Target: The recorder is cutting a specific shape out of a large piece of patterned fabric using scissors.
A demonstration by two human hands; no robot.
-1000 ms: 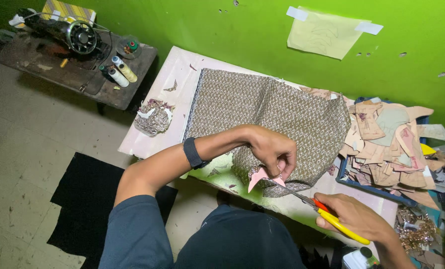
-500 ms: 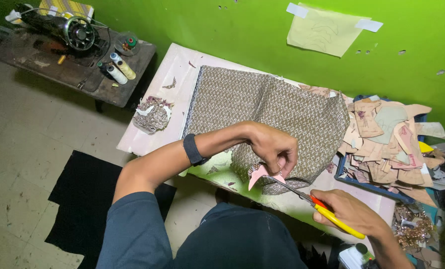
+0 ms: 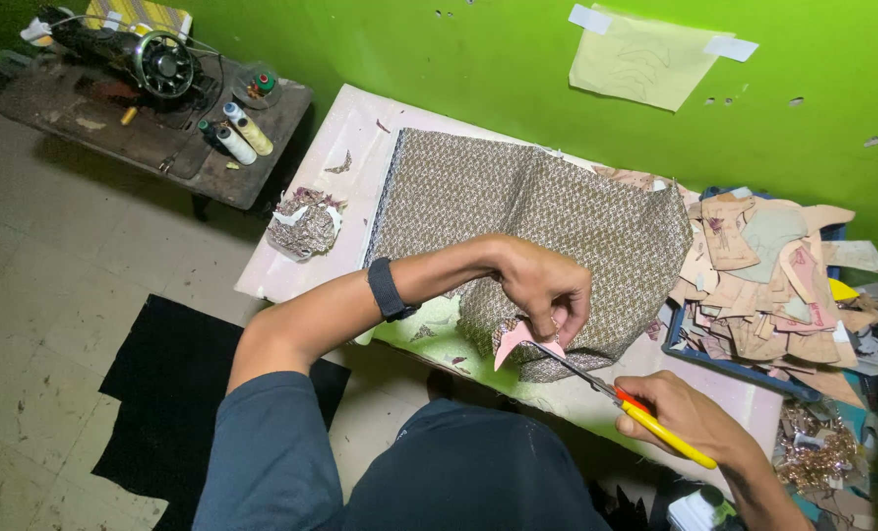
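Note:
My left hand (image 3: 544, 288) pinches a small pink paper pattern piece (image 3: 517, 339) together with the edge of a brown patterned fabric (image 3: 527, 221) that lies spread over a pale table (image 3: 355, 147). A dark band is on that wrist. My right hand (image 3: 690, 418) grips yellow-and-red-handled scissors (image 3: 621, 403); their blades point up-left and meet the pink piece at the fabric's near edge.
A blue tray (image 3: 699, 354) heaped with tan cardboard pattern pieces (image 3: 768, 275) sits at the right. Fabric scraps (image 3: 304, 221) lie at the table's left end. A sewing machine (image 3: 129, 49) and thread spools (image 3: 237, 133) stand on a dark side table. Black cloth (image 3: 153, 393) covers the floor.
My right hand has brought the scissors up and left, so the blades now reach the pink piece. My left hand keeps its hold in place.

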